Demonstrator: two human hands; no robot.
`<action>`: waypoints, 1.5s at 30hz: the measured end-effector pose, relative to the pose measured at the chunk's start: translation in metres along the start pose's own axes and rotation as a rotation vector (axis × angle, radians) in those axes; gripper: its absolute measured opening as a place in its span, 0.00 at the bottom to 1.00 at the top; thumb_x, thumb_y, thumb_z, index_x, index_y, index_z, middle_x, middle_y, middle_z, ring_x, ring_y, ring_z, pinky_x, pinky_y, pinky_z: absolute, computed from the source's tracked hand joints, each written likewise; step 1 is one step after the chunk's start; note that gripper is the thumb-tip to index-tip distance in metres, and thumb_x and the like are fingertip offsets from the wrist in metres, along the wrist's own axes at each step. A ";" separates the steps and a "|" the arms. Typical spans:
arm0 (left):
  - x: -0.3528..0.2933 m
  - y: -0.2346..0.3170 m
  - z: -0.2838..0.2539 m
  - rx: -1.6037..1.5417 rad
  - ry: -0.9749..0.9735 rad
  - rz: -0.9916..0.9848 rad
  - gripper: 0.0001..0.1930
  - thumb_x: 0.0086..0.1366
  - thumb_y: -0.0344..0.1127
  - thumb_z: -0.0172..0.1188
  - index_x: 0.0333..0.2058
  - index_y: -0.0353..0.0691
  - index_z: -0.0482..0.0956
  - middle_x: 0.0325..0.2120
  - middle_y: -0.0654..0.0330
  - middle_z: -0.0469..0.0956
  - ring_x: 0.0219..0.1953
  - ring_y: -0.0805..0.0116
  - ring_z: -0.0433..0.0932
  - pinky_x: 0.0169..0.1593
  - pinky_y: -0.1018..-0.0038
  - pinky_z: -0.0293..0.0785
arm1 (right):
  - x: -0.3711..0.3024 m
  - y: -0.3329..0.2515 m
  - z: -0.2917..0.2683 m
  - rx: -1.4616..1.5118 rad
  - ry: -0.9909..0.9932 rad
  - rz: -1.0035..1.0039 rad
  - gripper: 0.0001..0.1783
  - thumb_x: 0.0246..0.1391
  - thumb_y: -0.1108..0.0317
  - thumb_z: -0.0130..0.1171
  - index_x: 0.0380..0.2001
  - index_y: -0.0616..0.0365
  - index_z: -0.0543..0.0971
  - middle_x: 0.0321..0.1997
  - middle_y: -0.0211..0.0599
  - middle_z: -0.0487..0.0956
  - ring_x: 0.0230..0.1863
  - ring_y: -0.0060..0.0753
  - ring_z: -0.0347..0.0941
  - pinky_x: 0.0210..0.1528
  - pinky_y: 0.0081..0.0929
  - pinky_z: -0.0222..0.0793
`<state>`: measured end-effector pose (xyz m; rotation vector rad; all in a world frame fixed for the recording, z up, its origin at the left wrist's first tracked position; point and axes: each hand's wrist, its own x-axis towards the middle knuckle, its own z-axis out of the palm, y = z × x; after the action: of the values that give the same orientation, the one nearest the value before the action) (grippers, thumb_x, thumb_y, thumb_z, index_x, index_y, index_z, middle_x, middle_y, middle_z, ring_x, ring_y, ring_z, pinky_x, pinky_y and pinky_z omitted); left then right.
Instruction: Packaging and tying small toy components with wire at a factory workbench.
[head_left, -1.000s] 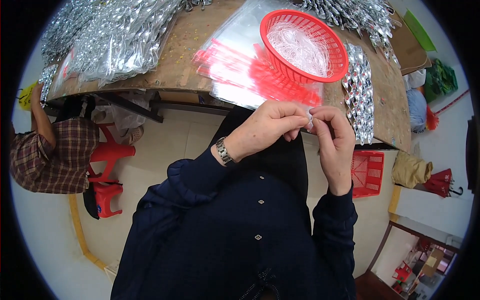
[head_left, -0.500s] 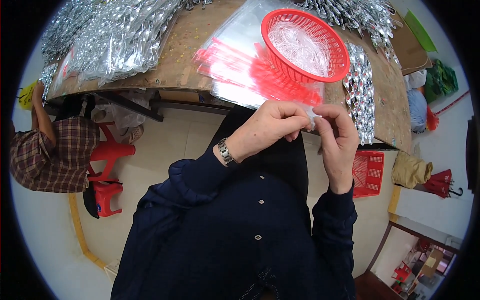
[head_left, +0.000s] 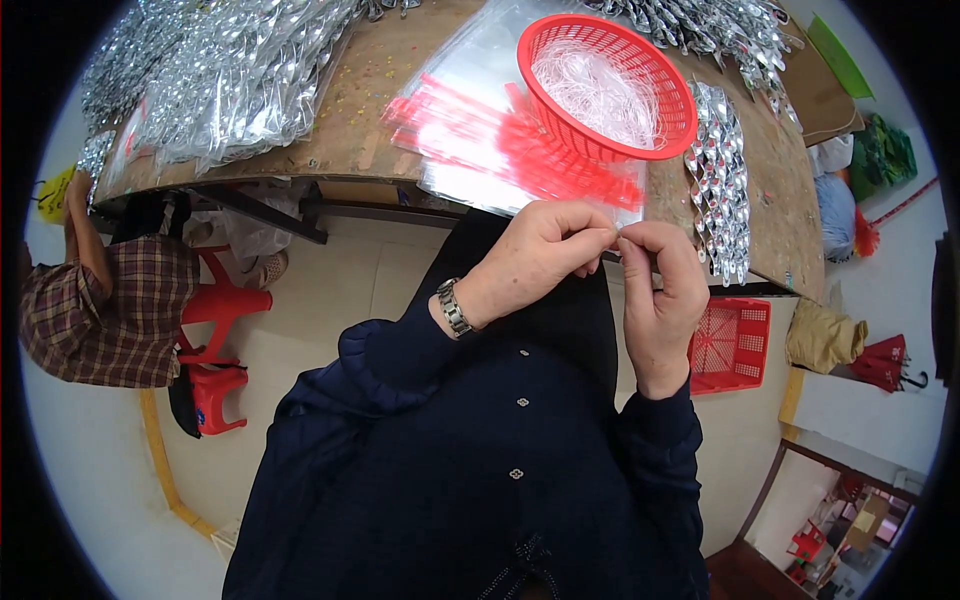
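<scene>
We count two hands at the bench's (head_left: 370,125) near edge, the left hand (head_left: 540,250) and the right hand (head_left: 663,300), each grip pinching one pale bit (head_left: 619,229), whitish, tiny and mostly hidden. Set back from that edge we see one red basket (head_left: 562,118) of white strings (head_left: 595,85), and toward the right corner one bundle of silver spirals (head_left: 720,190).

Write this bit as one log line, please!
left hand: pinching | right hand: pinching | between them: whitish bit, mostly hidden | nearby: red basket, white strands inside
</scene>
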<state>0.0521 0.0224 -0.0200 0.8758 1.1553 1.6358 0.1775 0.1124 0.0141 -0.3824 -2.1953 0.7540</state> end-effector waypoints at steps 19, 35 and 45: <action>-0.002 -0.004 0.001 0.200 0.028 0.080 0.09 0.66 0.32 0.51 0.36 0.31 0.77 0.25 0.64 0.75 0.28 0.79 0.72 0.33 0.81 0.70 | -0.001 0.001 0.002 -0.134 -0.019 -0.006 0.04 0.47 0.80 0.58 0.28 0.62 0.74 0.27 0.43 0.75 0.29 0.44 0.73 0.30 0.31 0.67; 0.000 -0.007 0.004 0.510 0.134 0.172 0.08 0.62 0.30 0.53 0.33 0.30 0.76 0.22 0.60 0.75 0.25 0.77 0.74 0.31 0.79 0.70 | -0.004 0.009 0.008 -0.249 0.000 -0.080 0.06 0.44 0.80 0.58 0.27 0.61 0.73 0.25 0.42 0.73 0.28 0.46 0.71 0.28 0.35 0.66; -0.002 -0.005 0.002 0.126 0.052 -0.005 0.10 0.66 0.34 0.51 0.35 0.33 0.77 0.23 0.67 0.74 0.26 0.81 0.71 0.32 0.83 0.69 | -0.010 0.023 0.005 0.228 -0.048 0.319 0.03 0.51 0.79 0.56 0.30 0.64 0.74 0.27 0.33 0.75 0.27 0.21 0.69 0.31 0.18 0.66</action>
<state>0.0560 0.0223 -0.0241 0.9138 1.3077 1.6039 0.1809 0.1237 -0.0088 -0.6105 -2.0870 1.1839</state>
